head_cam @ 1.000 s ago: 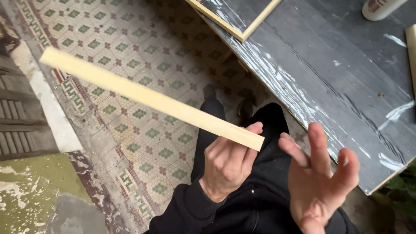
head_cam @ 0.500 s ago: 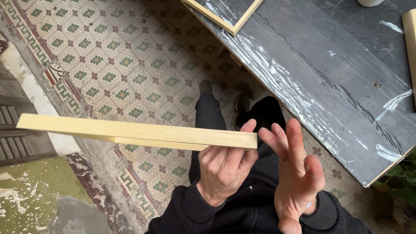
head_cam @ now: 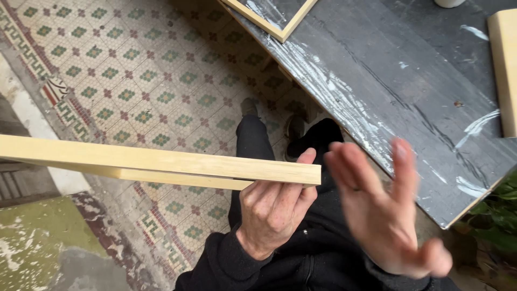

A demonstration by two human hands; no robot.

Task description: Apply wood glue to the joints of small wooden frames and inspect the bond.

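Long pale wooden strip (head_cam: 161,164), held level above tiled floor, pointing toward nine o'clock, three-o'clock end pinched.

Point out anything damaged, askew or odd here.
The dark table is scuffed, with white paint smears near its edge. The floor at lower left looks worn and peeling. The wooden strips in the left hand look intact.

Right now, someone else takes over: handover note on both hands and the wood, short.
Left hand: shut in a grip on one end of the long pale wooden strip, held level over the patterned tile floor, pointing left.
Right hand: open, fingers spread, motion-blurred, holding nothing, close to the strip's near end.
Dark paint-streaked table to the right carries a pale wooden frame and a pale wooden board.
Done: strip lifted off any surface. Left: strip not set down.
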